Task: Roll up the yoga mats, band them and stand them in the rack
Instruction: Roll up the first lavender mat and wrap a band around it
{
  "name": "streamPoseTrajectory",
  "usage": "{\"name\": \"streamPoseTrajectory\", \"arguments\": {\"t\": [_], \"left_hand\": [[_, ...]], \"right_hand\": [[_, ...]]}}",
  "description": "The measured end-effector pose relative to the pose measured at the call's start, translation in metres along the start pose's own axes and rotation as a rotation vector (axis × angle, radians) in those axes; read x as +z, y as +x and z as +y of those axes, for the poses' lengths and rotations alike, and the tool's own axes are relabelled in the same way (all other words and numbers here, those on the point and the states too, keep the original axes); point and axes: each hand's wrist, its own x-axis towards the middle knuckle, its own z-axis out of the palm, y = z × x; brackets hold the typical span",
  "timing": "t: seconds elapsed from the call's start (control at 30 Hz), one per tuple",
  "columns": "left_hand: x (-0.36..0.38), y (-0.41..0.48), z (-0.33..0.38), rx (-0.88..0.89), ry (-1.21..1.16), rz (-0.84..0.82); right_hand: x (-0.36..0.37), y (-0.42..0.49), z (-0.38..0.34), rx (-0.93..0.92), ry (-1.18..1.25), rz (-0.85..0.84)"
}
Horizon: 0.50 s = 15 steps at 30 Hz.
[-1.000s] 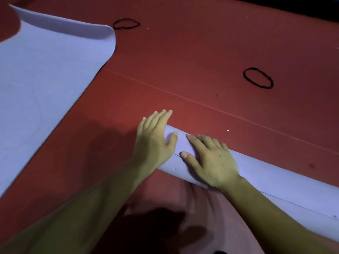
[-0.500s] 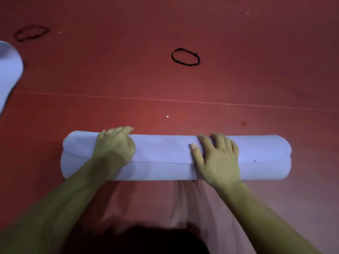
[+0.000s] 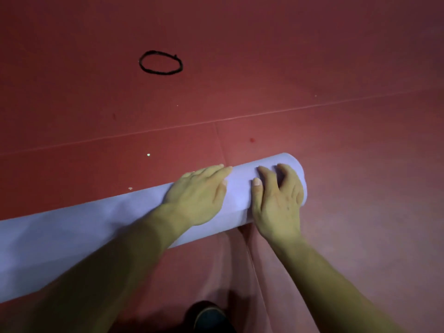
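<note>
Rolled lilac yoga mat [image 3: 72, 236] lying across the red floor [image 3: 336, 68], black band [image 3: 160, 62] loop beyond the mat — well apart, left hand [image 3: 199, 195] pressed flat on the mat, fingers straight, right hand [image 3: 278, 198] at the mat's right end — fingers spread, pressing.

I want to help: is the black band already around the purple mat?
No, the black band lies on the red floor, apart from the rolled mat.

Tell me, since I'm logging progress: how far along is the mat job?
Done: the mat is rolled into a tube on the floor. In hand: the left hand and right hand press on it near one end. Left: the band lies loose on the floor beyond the roll, not around it, and no rack is in view.
</note>
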Motion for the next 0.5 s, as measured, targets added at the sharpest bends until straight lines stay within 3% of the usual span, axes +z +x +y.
{"name": "streamPoseTrajectory", "arguments": {"t": [0.17,0.27,0.37,0.5], "left_hand": [[-0.01,0.04,0.033,0.091,-0.248,-0.018],[-0.013,0.071,0.065,0.088,-0.522,-0.115],[-0.009,0.09,0.072,-0.048,-0.465,-0.196],[-0.005,0.088,0.075,-0.007,-0.226,-0.179]], "right_hand": [[-0.013,-0.005,-0.003,0.458,0.21,-0.092],[-0.019,-0.003,-0.002,0.539,0.433,-0.135],[-0.02,0.001,0.001,0.518,0.524,-0.11],[-0.017,0.001,0.003,0.593,0.673,-0.022]]}}
